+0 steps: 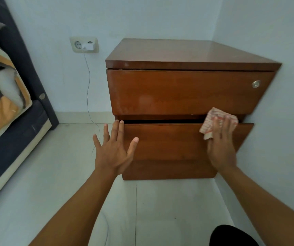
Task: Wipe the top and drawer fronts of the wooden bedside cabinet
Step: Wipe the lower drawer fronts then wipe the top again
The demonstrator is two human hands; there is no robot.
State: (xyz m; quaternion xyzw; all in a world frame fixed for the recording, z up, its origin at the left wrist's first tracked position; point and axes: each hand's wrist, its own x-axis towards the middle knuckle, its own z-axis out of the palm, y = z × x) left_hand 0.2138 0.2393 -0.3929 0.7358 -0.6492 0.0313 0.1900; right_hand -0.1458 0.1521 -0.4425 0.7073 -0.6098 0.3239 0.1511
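The wooden bedside cabinet (187, 96) stands in the room's corner, with a bare glossy top (183, 52) and two drawer fronts. My right hand (221, 146) presses a red-and-white patterned cloth (217, 121) flat against the right end of the lower drawer front (169, 141), fingers straight over the cloth. My left hand (114, 148) is spread wide, fingertips touching the lower drawer's left edge. The upper drawer front (178, 91) carries a round metal lock (256, 84) at its right.
A bed (9, 110) with a dark frame and bedding stands at the left. On the back wall a socket (84, 45) holds a white charger whose thin cable (89, 89) drops to the pale tiled floor (68, 174). The right wall touches the cabinet's side.
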